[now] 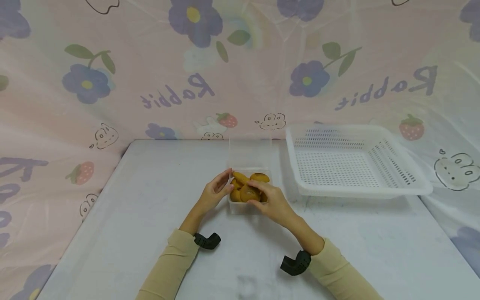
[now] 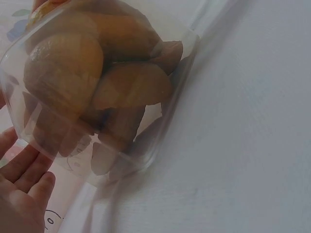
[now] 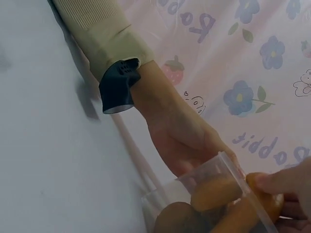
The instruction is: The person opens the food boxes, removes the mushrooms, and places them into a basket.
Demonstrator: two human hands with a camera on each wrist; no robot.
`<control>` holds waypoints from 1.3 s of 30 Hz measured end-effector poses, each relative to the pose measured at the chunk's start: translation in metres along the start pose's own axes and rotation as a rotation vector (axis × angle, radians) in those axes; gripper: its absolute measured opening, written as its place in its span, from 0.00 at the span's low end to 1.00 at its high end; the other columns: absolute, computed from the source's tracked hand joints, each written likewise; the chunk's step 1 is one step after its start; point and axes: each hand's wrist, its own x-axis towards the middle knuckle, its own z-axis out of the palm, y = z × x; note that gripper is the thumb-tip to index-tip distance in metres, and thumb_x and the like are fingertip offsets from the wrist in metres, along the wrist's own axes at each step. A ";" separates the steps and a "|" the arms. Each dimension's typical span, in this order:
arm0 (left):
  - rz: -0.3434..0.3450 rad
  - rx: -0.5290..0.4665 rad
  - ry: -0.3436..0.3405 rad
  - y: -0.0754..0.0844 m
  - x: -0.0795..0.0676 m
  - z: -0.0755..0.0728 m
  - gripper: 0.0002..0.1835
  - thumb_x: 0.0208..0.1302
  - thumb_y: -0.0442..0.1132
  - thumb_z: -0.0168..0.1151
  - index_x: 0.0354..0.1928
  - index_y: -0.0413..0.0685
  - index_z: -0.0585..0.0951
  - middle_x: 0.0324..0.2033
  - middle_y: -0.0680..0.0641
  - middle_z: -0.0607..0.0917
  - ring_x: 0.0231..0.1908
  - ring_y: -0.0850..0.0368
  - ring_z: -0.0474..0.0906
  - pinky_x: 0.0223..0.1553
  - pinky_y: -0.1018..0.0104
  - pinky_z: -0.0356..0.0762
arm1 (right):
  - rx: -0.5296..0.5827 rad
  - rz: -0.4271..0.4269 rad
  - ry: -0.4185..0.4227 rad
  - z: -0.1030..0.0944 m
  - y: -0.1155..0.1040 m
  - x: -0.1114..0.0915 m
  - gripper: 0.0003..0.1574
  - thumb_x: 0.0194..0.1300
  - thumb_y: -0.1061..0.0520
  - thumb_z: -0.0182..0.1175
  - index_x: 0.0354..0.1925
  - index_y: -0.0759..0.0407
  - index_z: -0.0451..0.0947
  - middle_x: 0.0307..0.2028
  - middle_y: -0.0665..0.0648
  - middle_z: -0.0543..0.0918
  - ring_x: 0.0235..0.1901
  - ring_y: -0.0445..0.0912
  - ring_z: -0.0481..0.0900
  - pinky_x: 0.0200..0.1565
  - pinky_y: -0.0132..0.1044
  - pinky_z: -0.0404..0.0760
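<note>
A clear plastic box [image 1: 243, 207] stands on the table with its transparent lid [image 1: 250, 152] raised at the back. Inside lie several golden-brown rounded pieces, like small buns [image 2: 63, 68]. My left hand [image 1: 214, 193] is at the box's left side, its fingers fairly straight along the wall; in the left wrist view the fingers [image 2: 26, 167] lie beside the clear side. Over the box's right half, my right hand [image 1: 273, 203] pinches one bun [image 1: 249, 193] between thumb and fingers. The right wrist view shows this bun [image 3: 266, 194] at the box's rim, under the thumb.
A white perforated plastic basket [image 1: 337, 166] stands at the back right of the white table [image 1: 168, 179]. A patterned curtain [image 1: 247, 75] hangs behind the table and along its sides. Black wrist mounts [image 1: 296, 263] sit at both sleeves.
</note>
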 end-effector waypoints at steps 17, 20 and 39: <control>0.010 -0.024 -0.003 -0.001 0.000 0.000 0.31 0.70 0.35 0.54 0.72 0.36 0.59 0.73 0.35 0.60 0.74 0.41 0.56 0.73 0.56 0.55 | 0.160 -0.072 0.119 -0.007 -0.004 0.001 0.27 0.53 0.68 0.68 0.53 0.71 0.77 0.51 0.67 0.84 0.52 0.58 0.82 0.52 0.39 0.85; 0.011 -0.025 -0.002 0.000 0.000 0.000 0.31 0.70 0.35 0.55 0.71 0.35 0.59 0.73 0.35 0.60 0.74 0.41 0.56 0.73 0.56 0.55 | 0.218 -0.062 0.130 -0.011 -0.006 0.004 0.27 0.53 0.70 0.68 0.54 0.71 0.77 0.52 0.68 0.83 0.52 0.59 0.82 0.53 0.33 0.84; 0.032 -0.009 0.003 0.000 0.002 0.002 0.30 0.69 0.31 0.54 0.71 0.33 0.59 0.72 0.32 0.60 0.73 0.37 0.56 0.73 0.51 0.56 | 0.336 -0.054 0.230 -0.042 -0.009 0.011 0.26 0.54 0.73 0.66 0.53 0.75 0.76 0.53 0.73 0.81 0.53 0.24 0.76 0.55 0.21 0.78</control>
